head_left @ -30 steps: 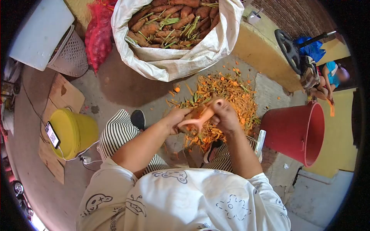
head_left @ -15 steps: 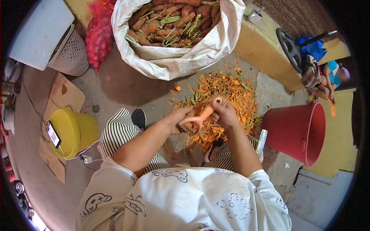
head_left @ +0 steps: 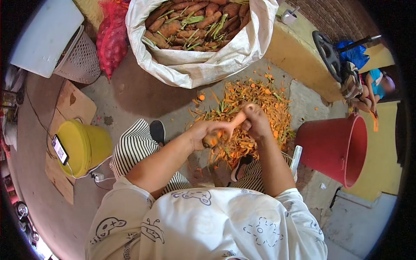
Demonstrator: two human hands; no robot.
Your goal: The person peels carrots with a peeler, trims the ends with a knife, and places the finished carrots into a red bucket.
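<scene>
My left hand (head_left: 203, 133) is closed around a carrot (head_left: 212, 139), whose end shows brown skin with bright orange patches. In my right hand (head_left: 258, 121) is the handle of a pale orange peeler (head_left: 236, 121). The peeler's forked head lies over the carrot, close to my left fingers. Both hands are above a heap of orange peelings and cut pieces (head_left: 273, 110) on the floor between my feet.
A white sack (head_left: 190, 76) of unpeeled carrots stands ahead. A red bucket (head_left: 320, 145) is at the right, a yellow bucket (head_left: 97, 141) with a phone (head_left: 60, 149) at the left. Another person (head_left: 372, 86) sits at the far right.
The peeler has tilted and its head has shifted slightly to the right and up, and more of the carrot's end shows. My right hand has moved slightly right.
</scene>
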